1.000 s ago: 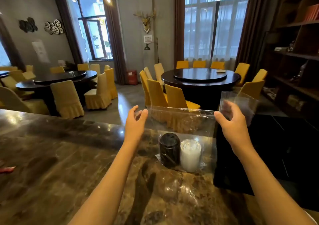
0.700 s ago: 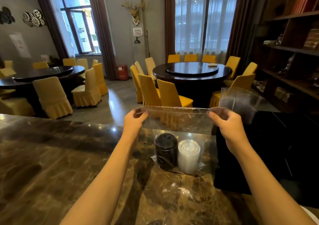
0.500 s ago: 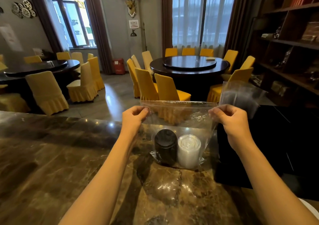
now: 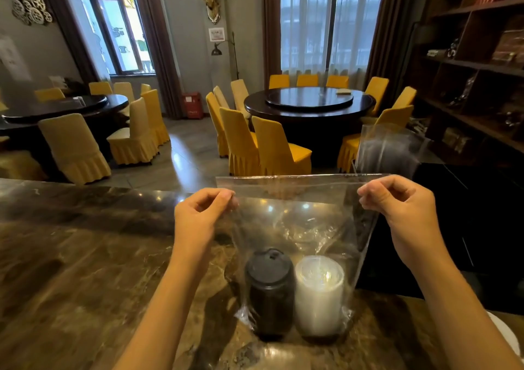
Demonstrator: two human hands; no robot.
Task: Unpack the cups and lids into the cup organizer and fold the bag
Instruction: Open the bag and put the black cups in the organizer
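Glossy clear plastic bag (image 4: 297, 222), polished marble counter (image 4: 85, 256)

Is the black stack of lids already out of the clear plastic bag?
No: the black stack of lids stands inside the clear plastic bag.

Left hand (image 4: 198, 216): raised ahead of the body on a bare forearm that runs up from the lower edge, back of the hand toward the camera, fingers curled, thumb and forefinger pinched together at the upper right of the fist. Right hand (image 4: 399, 199): raised level with the left and well apart from it, bare forearm rising from the lower right corner, fingers curled inward, thumb and forefinger pinched at its left side.
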